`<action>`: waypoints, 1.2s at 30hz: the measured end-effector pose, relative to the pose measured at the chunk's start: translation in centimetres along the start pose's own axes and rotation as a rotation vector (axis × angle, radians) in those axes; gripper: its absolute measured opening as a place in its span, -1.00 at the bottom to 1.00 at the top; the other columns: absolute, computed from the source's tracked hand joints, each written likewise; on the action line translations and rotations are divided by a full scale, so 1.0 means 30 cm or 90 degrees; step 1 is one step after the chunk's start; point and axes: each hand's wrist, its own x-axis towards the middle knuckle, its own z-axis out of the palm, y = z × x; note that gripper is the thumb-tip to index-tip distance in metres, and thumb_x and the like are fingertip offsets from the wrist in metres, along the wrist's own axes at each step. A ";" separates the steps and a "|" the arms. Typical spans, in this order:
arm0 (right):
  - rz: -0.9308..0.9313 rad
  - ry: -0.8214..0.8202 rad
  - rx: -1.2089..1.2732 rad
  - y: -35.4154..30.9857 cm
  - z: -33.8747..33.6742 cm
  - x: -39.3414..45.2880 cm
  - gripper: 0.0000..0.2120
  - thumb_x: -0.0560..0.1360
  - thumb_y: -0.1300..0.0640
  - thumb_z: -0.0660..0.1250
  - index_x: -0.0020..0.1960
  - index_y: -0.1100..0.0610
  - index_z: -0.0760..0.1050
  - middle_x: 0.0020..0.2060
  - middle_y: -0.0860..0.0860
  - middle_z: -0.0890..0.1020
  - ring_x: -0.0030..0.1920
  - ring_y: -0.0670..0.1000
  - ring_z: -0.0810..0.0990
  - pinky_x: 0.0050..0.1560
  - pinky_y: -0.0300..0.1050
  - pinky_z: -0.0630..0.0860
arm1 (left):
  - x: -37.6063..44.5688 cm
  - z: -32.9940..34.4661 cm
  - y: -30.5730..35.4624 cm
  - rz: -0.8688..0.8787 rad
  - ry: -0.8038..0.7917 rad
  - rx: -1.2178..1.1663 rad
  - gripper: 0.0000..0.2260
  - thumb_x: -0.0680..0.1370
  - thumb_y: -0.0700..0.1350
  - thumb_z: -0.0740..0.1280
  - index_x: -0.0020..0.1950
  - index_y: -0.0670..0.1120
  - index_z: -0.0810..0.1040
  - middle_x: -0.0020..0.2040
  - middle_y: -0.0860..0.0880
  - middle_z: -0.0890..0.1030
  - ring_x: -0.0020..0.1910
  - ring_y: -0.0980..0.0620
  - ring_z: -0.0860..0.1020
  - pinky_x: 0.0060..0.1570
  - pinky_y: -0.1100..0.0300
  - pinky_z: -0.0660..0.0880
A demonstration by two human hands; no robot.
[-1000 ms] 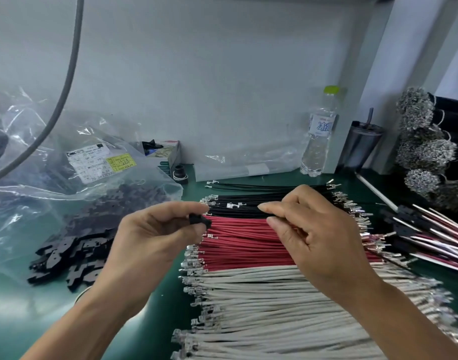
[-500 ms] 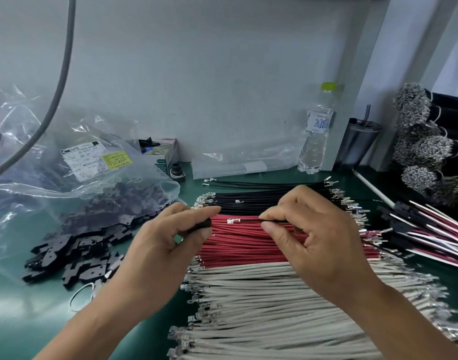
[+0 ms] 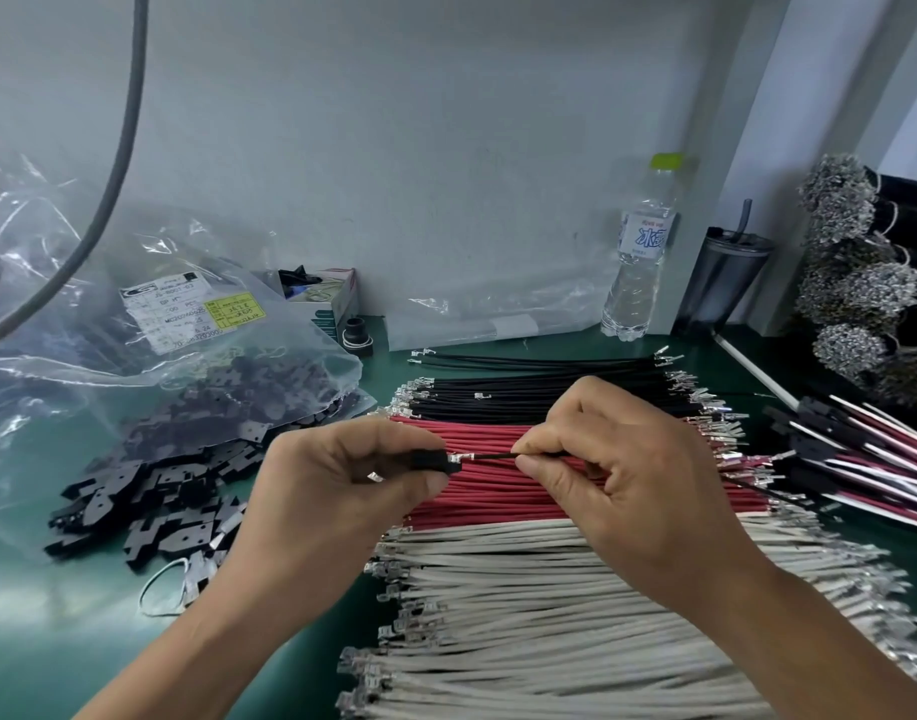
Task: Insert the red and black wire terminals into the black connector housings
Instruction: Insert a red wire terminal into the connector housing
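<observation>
My left hand (image 3: 342,475) grips a small black connector housing (image 3: 429,459) between thumb and fingers, above the wire rows. My right hand (image 3: 617,475) pinches a black wire (image 3: 492,456) near its metal terminal (image 3: 461,458), whose tip meets the housing's right opening. Below the hands lie rows of black wires (image 3: 549,392), red wires (image 3: 487,496) and white wires (image 3: 549,615) on the green mat (image 3: 56,641). Loose black housings (image 3: 154,491) are piled at the left.
A clear plastic bag (image 3: 160,324) with more housings sits at the left back. A water bottle (image 3: 638,262) and a dark tumbler (image 3: 721,283) stand by the wall. Finished red, black and white assemblies (image 3: 861,454) lie at the right, under bundled terminal reels (image 3: 856,283).
My right hand has lifted a black wire off the row and brought its terminal left to the housing. My left hand has lowered slightly with the housing turned toward the wire.
</observation>
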 end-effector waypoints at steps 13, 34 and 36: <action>0.054 -0.097 0.136 0.039 -0.012 0.005 -0.92 0.49 0.11 0.50 -0.12 -0.07 0.70 -0.17 -0.14 0.59 -0.12 -0.01 0.62 -0.17 -0.08 0.55 | -0.001 -0.008 0.017 -0.016 -0.048 -0.038 -0.78 0.23 -0.05 0.61 -0.14 0.08 0.79 -0.17 -0.04 0.77 -0.18 -0.01 0.73 -0.11 0.28 0.64; -0.064 -0.073 -0.072 -0.013 0.024 0.014 -0.98 0.52 0.10 0.46 -0.09 0.03 0.65 -0.19 -0.16 0.52 -0.20 -0.15 0.51 -0.29 -0.21 0.47 | -0.009 0.004 0.006 0.073 0.010 0.221 -0.77 0.35 -0.18 0.62 -0.16 0.16 0.78 -0.16 0.19 0.72 -0.15 0.14 0.69 -0.14 0.44 0.54; -0.007 -0.072 0.027 0.000 0.027 0.013 -0.95 0.53 0.07 0.44 -0.08 0.02 0.67 -0.18 -0.17 0.54 -0.18 -0.16 0.52 -0.22 -0.21 0.46 | -0.006 0.001 0.013 0.053 0.001 0.135 -0.80 0.32 -0.13 0.60 -0.17 0.16 0.78 -0.17 0.12 0.74 -0.18 0.10 0.69 -0.15 0.43 0.54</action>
